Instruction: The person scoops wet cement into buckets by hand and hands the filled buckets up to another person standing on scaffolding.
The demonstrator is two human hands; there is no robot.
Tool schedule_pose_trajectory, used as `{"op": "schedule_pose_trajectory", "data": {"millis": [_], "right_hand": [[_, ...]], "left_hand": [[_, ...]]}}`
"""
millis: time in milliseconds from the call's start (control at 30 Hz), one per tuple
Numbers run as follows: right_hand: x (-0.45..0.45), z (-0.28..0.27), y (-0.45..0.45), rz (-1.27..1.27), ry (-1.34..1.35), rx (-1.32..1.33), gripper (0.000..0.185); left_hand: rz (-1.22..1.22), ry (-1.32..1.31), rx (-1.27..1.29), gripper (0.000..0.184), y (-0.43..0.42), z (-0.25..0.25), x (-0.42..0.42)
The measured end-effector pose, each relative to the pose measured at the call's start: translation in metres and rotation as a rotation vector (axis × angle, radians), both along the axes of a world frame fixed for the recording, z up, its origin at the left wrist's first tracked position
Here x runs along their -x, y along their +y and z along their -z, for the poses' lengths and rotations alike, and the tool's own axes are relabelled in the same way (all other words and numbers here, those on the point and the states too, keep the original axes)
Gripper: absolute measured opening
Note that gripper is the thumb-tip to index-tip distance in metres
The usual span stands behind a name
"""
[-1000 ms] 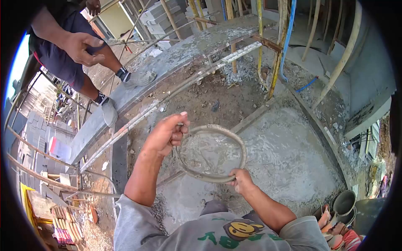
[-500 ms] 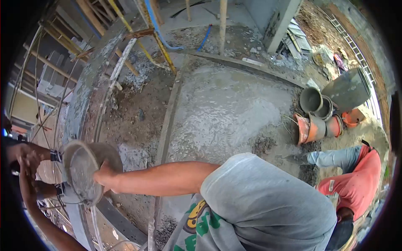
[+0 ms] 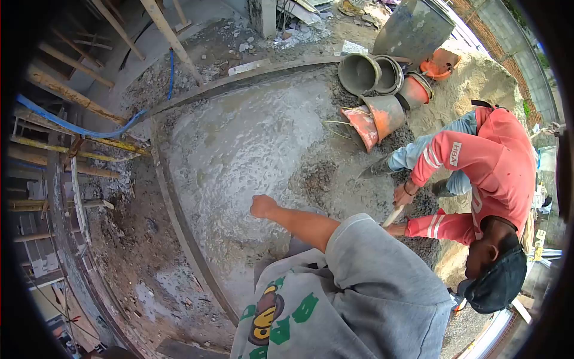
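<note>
My right hand (image 3: pixel 263 206) is out in front of me at the end of my bent arm. Its fingers are curled into a fist, and no object shows in it. Beneath it spreads a bed of wet grey concrete (image 3: pixel 233 143), bordered by a narrow raised edge (image 3: pixel 179 224) on the left. My left hand is out of sight. Closest to my right arm, a co-worker in a red top (image 3: pixel 505 161) bends over, both hands on a wooden handle (image 3: pixel 393 216); its far end is hidden behind my sleeve.
Beyond the concrete stand grey buckets (image 3: pixel 359 75), an orange-stained bucket (image 3: pixel 385 116) and a large drum (image 3: pixel 412 30). Sand (image 3: pixel 490 78) is heaped behind them. Wooden poles (image 3: pixel 170 39) and a blue hose (image 3: pixel 78 127) are at upper left. Rubble and soil (image 3: pixel 128 239) lie left of the edge.
My view has swung right. My right hand has left the rim of the bucket, which is now out of view along with the other hands by it. The co-worker in red shows more fully.
</note>
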State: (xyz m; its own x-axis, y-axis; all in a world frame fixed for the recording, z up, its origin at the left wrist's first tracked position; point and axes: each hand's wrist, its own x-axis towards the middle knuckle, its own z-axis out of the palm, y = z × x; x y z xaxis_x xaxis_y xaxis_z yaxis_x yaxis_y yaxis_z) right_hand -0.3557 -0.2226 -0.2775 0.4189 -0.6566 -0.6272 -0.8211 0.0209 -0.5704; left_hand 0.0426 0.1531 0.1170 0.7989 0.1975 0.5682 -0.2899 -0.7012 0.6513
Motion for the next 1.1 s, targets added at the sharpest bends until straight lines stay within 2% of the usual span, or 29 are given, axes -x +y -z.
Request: {"op": "schedule_pose_trajectory", "data": {"millis": [33, 67, 100, 133, 167, 200, 233, 267, 300, 333, 367, 433, 500, 567, 667, 733, 767, 800, 833, 867, 933, 967, 1033, 1100], "right_hand": [[0.059, 0.009, -0.032, 0.133, 0.084, 0.016, 0.035], [0.111, 0.003, -0.064, 0.279, 0.215, -0.028, 0.035], [0.162, 0.036, -0.086, 0.453, 0.267, 0.089, 0.035], [0.208, 0.046, -0.109, 0.639, 0.313, 0.11, 0.036], [0.255, 0.08, -0.124, 0.78, 0.37, 0.229, 0.037], [0.294, 0.085, -0.14, 0.904, 0.449, 0.232, 0.04], [0.327, 0.103, -0.152, 1.051, 0.513, 0.302, 0.045], [0.359, 0.123, -0.155, 1.116, 0.569, 0.264, 0.047], [0.387, 0.145, -0.157, 1.169, 0.626, 0.225, 0.049], [0.41, 0.164, -0.152, 1.174, 0.656, 0.161, 0.056], [0.432, 0.184, -0.147, 1.175, 0.689, 0.097, 0.064], [0.467, 0.225, -0.134, 1.112, 0.603, 0.33, 0.066], [0.479, 0.257, -0.138, 1.092, 0.474, 0.496, 0.068], [0.482, 0.264, -0.147, 1.131, 0.326, 0.582, 0.068], [0.479, 0.27, -0.142, 1.003, 0.334, 0.688, 0.063], [0.456, 0.235, -0.154, 0.966, 0.353, 0.628, 0.062], [0.441, 0.219, -0.156, 0.942, 0.359, 0.599, 0.061], [0.429, 0.217, -0.153, 0.946, 0.324, 0.584, 0.062], [0.407, 0.2, -0.157, 0.954, 0.281, 0.486, 0.067], [0.388, 0.195, -0.156, 0.863, 0.308, 0.505, 0.07], [0.352, 0.185, -0.168, 0.596, 0.452, 0.516, 0.08], [0.339, 0.194, -0.17, 0.516, 0.409, 0.573, 0.083], [0.318, 0.228, -0.185, 0.36, 0.328, 0.713, 0.09], [0.288, 0.24, -0.208, 0.522, -0.019, 0.337, 0.096]], "left_hand": [[0.112, 0.248, 0.018, 0.036, -0.051, 0.049, 0.034], [0.349, 0.433, 0.098, 0.036, -0.115, 0.126, 0.079], [0.418, 0.739, 0.071, 0.037, -0.158, 0.203, 0.111], [0.73, 0.834, -0.341, 0.041, -0.189, 0.269, 0.143], [0.955, 0.856, -0.449, 0.043, -0.241, 0.304, 0.211], [1.186, 0.643, -0.614, 0.044, -0.277, 0.355, 0.251], [1.21, 0.72, -0.735, 0.045, -0.34, 0.353, 0.317], [1.208, 0.851, -0.696, 0.046, -0.388, 0.386, 0.358], [1.353, 0.753, -0.729, 0.05, -0.43, 0.429, 0.387], [1.45, 0.734, -0.78, 0.057, -0.48, 0.449, 0.423], [1.56, 0.75, -0.772, 0.065, -0.524, 0.491, 0.449], [1.666, 0.69, -0.974, 0.078, -0.607, 0.551, 0.497], [1.793, 0.487, -1.068, 0.087, -0.67, 0.597, 0.542], [2.032, 0.27, -0.954, 0.074, -0.698, 0.625, 0.583], [2.15, 0.519, -1.195, 0.053, -0.68, 0.672, 0.614], [1.958, 0.961, -1.334, 0.049, -0.638, 0.669, 0.603], [1.894, 1.188, -1.271, 0.049, -0.619, 0.658, 0.586], [1.815, 1.404, -1.19, 0.048, -0.601, 0.646, 0.566], [1.684, 1.609, -0.989, 0.045, -0.579, 0.64, 0.544], [1.545, 1.782, -0.771, 0.044, -0.562, 0.64, 0.522], [1.246, 1.906, -0.281, 0.04, -0.537, 0.648, 0.485], [1.073, 1.948, -0.039, 0.04, -0.518, 0.652, 0.472], [0.84, 1.99, 0.204, 0.045, -0.506, 0.664, 0.459], [0.656, 2.022, 0.478, 0.048, -0.487, 0.682, 0.457]]}}
